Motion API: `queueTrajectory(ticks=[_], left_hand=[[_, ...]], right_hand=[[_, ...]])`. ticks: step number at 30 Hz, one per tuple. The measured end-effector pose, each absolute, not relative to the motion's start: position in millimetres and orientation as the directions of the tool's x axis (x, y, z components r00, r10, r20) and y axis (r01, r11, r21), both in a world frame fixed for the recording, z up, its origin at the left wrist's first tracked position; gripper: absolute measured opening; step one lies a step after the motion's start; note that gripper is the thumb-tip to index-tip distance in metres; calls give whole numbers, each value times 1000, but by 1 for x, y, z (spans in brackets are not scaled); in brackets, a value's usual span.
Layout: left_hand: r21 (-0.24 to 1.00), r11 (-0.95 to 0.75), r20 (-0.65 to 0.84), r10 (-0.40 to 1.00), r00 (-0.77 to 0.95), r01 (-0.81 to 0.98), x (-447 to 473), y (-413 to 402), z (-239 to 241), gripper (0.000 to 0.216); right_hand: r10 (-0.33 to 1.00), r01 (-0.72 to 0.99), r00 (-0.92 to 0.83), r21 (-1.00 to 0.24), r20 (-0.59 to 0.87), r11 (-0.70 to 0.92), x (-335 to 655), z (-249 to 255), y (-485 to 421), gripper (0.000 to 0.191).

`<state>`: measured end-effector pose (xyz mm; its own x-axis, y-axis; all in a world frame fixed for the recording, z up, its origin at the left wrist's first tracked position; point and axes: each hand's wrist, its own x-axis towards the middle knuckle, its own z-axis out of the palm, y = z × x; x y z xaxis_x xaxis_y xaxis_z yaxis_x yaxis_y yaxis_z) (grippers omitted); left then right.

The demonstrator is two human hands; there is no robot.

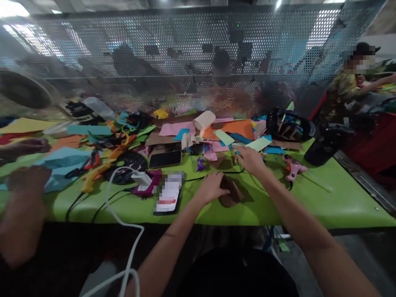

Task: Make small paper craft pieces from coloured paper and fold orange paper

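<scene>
My left hand [211, 187] rests on the green table [324, 198], its fingers curled around the edge of a brown folded paper piece [231, 193]. My right hand [250, 159] reaches farther out, fingers bent down among paper scraps near a light green paper strip [259, 144]; what the fingertips touch is too small to make out. A small purple paper shape [201, 164] lies just left of both hands.
Colored paper scraps cover the table's far half. A black phone [165, 159], a second phone [168, 193], a white cable [123, 222], a pink glue gun [293, 169], a paper roll [204, 120] and a black helmet-like object [289, 125] lie around. Another person's arms [21, 206] are at left; a person sits far right.
</scene>
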<state>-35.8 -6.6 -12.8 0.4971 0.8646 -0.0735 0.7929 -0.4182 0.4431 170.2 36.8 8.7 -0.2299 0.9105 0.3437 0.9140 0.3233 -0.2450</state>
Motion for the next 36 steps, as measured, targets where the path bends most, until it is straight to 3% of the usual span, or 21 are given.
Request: queueTrajectory(ticks=[4,7,10,14,17,20,30,36], left_hand=[[550,-362,-52,885,464,753,-37,-1,-19,22],[675,-302,-11,908,418,674,-36,13,-15,17],[939,-168,90,963,256,300,-28,34,-2,27],[990,-108,118,987,109,-90,-6,57,16,41],[944,-9,41,995,88,-330,8,63,20,48],[901,19,24,995,94,-433,14,65,13,50],[881,-5,75,989,129,-473,1,64,-3,40],[923,-20,125,960,250,-384,-2,59,1,38]], right_hand=[[893,871,-251,-314,373,377,175,9,34,37],[880,714,-213,-548,425,437,178,11,35,29],[902,432,-114,-797,417,423,180,14,37,25],[946,143,-32,-935,324,325,183,18,40,31],[968,-42,-10,-967,251,250,183,21,38,36],[977,-101,-19,-972,213,210,181,25,34,35],[987,-223,-37,-964,154,142,168,20,28,31],[955,-157,195,-954,222,254,169,27,23,19]])
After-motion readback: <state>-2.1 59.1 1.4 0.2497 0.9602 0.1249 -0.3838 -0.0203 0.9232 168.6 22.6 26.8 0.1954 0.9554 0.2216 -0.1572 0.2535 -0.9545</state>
